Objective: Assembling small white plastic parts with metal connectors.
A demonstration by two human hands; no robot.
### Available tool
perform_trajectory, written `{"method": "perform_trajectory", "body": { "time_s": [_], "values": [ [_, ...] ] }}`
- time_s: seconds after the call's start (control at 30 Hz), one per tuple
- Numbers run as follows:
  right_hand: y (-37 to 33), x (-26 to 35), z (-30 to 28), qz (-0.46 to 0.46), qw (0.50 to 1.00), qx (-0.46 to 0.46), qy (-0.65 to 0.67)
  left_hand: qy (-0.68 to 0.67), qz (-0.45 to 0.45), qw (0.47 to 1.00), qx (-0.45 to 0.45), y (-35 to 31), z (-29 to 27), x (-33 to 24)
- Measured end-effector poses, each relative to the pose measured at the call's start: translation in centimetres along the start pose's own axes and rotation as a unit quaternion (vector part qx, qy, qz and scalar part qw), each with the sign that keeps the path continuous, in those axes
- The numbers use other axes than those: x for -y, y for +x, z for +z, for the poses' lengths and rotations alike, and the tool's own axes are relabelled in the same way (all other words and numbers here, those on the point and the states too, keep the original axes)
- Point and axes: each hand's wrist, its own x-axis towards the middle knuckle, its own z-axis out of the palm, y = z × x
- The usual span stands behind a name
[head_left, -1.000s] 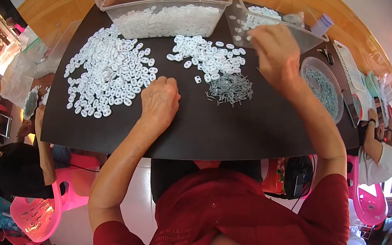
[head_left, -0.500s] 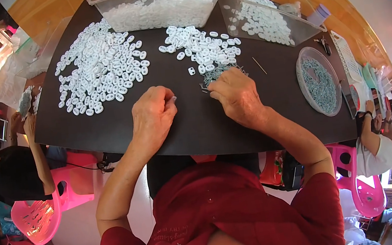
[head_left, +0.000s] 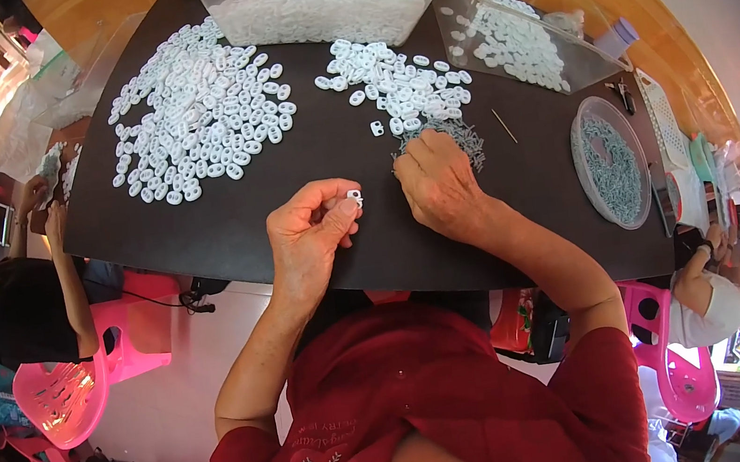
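Note:
My left hand (head_left: 304, 245) pinches a small white oval plastic piece with holes (head_left: 355, 195) between thumb and fingers, above the near part of the table. To its right, my right hand (head_left: 441, 185) reaches down at a small heap of thin grey-green screws (head_left: 470, 139). Its fingers are curled together, and their tips are hidden, so what they hold does not show. Just beyond the screws lies a smaller pile of the white oval pieces (head_left: 401, 85), with one lone piece (head_left: 376, 128) beside it. A larger spread of finished-looking white ovals (head_left: 193, 114) covers the table's left.
At the back stand a clear bin of white pieces (head_left: 320, 13) and a second clear bin (head_left: 519, 45). A round tub of screws (head_left: 611, 164) sits right, and a thin stick (head_left: 504, 125) lies nearer. Other people sit at left (head_left: 26, 308) and right (head_left: 715, 296).
My left hand has turned and moved slightly right, bringing the white piece into clear view. My right hand stays at the screws, shifted slightly, its fingers still curled. The whole view has shifted a little.

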Motion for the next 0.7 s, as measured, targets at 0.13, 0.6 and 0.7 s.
{"method": "perform_trajectory", "body": {
  "time_s": [0.13,0.6,0.7],
  "values": [
    [-0.1,0.3,-0.1,0.004,1.000,-0.019,0.024,-0.049,-0.031,0.998,0.007,0.0,0.3,0.4],
    [-0.5,3.1,-3.2,0.293,0.855,0.025,0.427,-0.135,-0.055,0.989,0.018,-0.9,1.6,0.5],
    [-0.5,3.9,-3.1,0.314,0.816,-0.027,0.485,-0.140,-0.063,0.988,0.009,-1.2,1.8,0.6]
  ]
}}
